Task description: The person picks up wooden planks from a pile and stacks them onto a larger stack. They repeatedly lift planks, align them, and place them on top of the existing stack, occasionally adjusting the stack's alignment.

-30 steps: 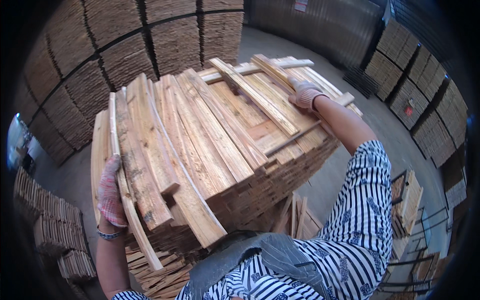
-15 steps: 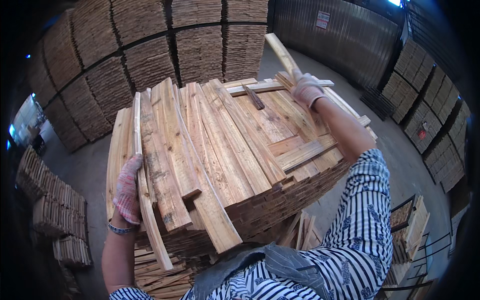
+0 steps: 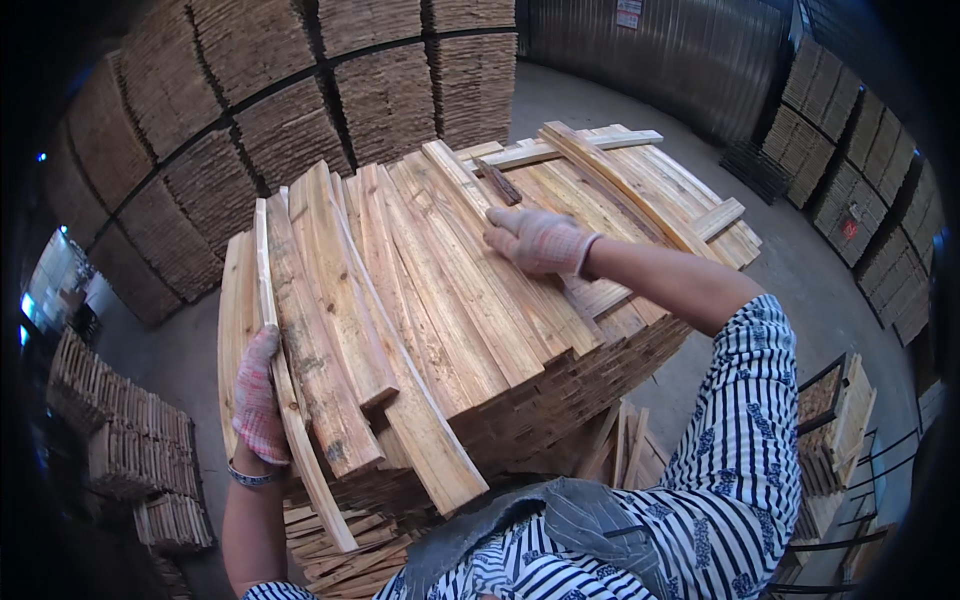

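A broad layer of pale wooden boards (image 3: 430, 270) lies side by side on top of a tall stack of lumber. At its left side my left hand (image 3: 260, 395), in a pinkish knitted glove, grips a narrow board (image 3: 305, 460) tilted on its edge. My right hand (image 3: 540, 240), gloved alike, is over the middle of the stack with its fingers bent around a board, whose upper part it hides. Just beyond those fingers is a short dark piece of wood (image 3: 500, 185). A longer plank (image 3: 625, 185) lies slantwise across the right part of the stack.
Tall lumber stacks (image 3: 380, 95) stand along the back, and more stacks (image 3: 840, 150) line the right. Lower piles (image 3: 140, 450) stand on the floor at left. Loose strips (image 3: 335, 550) lie below, close to my body. A metal rack (image 3: 865, 480) is at lower right.
My right hand has let go of the raised plank, which now lies across the right of the stack, and has moved left and nearer onto the boards. My left hand stays on its narrow board.
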A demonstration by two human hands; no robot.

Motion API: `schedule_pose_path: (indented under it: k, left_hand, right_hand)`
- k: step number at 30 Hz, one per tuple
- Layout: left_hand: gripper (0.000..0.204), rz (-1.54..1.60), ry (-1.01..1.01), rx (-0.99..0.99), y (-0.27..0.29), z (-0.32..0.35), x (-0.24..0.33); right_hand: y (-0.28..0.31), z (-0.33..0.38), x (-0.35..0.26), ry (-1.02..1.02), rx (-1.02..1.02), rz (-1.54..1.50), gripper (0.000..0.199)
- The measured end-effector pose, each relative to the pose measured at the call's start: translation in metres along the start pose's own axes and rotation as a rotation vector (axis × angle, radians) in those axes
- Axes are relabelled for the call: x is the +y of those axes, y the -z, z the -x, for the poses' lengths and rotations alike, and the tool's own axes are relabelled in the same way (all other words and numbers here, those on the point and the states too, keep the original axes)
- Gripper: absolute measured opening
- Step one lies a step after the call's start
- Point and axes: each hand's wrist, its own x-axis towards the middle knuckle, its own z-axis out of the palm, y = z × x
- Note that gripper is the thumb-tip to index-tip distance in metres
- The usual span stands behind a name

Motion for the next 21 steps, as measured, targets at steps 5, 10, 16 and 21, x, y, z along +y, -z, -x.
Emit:
schedule_pose_path:
  k: [5, 10, 16, 21]
  left_hand:
    - [0.059, -0.01, 0.0, 0.003, -0.002, -0.005, 0.0]
    - [0.056, -0.029, 0.0, 0.017, -0.003, -0.005, -0.004]
    - [0.053, -0.022, -0.012, 0.057, 0.002, -0.006, -0.001]
    - [0.051, -0.006, -0.026, 0.054, 0.005, -0.009, -0.002]
  right_hand:
    - [0.041, -0.064, 0.04, -0.048, 0.227, -0.038, 0.052]
    - [-0.022, -0.111, 0.044, -0.262, 0.119, 0.164, 0.048]
    - [0.085, -0.121, 0.106, -0.314, 0.531, 0.362, 0.031]
    - [0.172, -0.037, 0.158, -0.658, 0.337, 0.392, 0.082]
